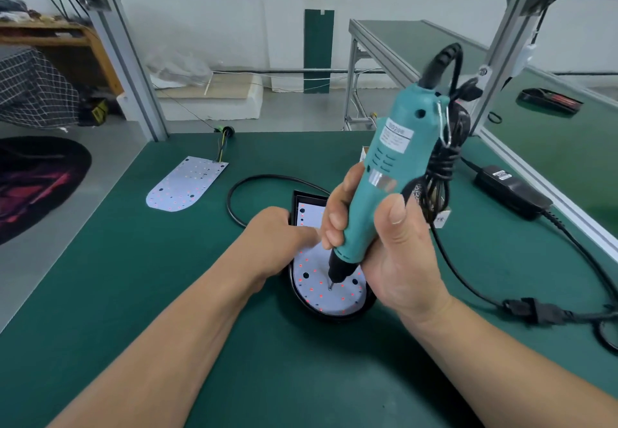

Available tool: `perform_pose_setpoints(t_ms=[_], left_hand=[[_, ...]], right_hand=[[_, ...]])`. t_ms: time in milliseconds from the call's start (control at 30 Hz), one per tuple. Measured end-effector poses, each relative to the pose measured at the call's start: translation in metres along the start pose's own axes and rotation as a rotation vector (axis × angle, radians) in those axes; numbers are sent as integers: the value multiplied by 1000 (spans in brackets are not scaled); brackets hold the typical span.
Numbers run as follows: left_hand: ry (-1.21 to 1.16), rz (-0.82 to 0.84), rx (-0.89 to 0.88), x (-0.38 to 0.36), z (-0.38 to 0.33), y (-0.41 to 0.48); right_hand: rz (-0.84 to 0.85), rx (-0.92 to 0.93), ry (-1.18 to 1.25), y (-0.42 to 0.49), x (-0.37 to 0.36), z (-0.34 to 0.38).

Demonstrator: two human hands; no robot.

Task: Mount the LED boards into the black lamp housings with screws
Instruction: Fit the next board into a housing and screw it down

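At the far left of the green bench mat (100,294), a spare LED board (185,182) lies flat and well apart from the work. It is a thin white plate, square at one end and rounded at the other, dotted with small emitters and trailing short wires. The left hand (276,238) rests on the left rim of the black lamp housing (334,316) with its forefinger laid across the board. Whether the other fingers clasp the rim cannot be told, as the back of the hand hides them. The LED board (312,272) being mounted sits inside this housing, a matt white face within a smooth, dark, rounded shell. The bit (330,284) of the electric screwdriver (388,173) touches the board near its rounded end; a screw under it is too small to confirm. The right hand (384,243) is wrapped firmly round the driver's teal plastic barrel, thumb up its near side. The tool leans to the right, so good practice would be to bring it square to the board before driving, press down lightly and evenly, and keep the left hand bearing down so that the board cannot turn or lift. A slipped bit could score the emitters. A coiled black cable (444,160) hangs on the driver, and a boxy black power adapter (511,190) lies further right.
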State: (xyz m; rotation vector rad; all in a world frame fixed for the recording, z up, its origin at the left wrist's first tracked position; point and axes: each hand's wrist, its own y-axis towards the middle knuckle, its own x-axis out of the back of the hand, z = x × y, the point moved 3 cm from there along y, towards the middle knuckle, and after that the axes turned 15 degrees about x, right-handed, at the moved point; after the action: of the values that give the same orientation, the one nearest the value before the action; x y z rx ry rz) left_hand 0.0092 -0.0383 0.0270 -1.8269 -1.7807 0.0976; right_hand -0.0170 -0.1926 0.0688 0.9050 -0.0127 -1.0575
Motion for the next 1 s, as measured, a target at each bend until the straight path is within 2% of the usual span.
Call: perform_pose_setpoints(t_ms=[133, 267, 367, 467, 567, 600, 667, 733, 800, 867, 1000], left_hand=[[-5, 3, 25, 0, -1, -2], [-19, 15, 38, 0, 0, -3], [13, 55, 46, 0, 0, -7], [111, 85, 43, 3, 0, -12], [226, -102, 68, 14, -2, -12], [160, -156, 72, 19, -3, -11], [-194, -183, 62, 30, -6, -8], [-593, -67, 53, 39, -10, -11], [-857, 115, 50, 43, -13, -15], [-916, 244, 71, 38, -17, -21], [-878, 367, 67, 21, -24, -34]], right_hand=[[38, 47, -85, 1, 1, 7], [-31, 170, -4, 13, 10, 27], [-203, 179, -32, 20, 33, 35], [-399, 80, 33, 21, 58, 32], [-574, 12, 70, 24, 77, 27], [-620, -4, 59, 25, 82, 25], [-695, -30, 41, 26, 91, 22], [-750, -45, 58, 27, 95, 19], [-782, -40, 98, 27, 97, 17], [-792, -24, 120, 26, 98, 17], [-805, -16, 137, 25, 98, 16]])
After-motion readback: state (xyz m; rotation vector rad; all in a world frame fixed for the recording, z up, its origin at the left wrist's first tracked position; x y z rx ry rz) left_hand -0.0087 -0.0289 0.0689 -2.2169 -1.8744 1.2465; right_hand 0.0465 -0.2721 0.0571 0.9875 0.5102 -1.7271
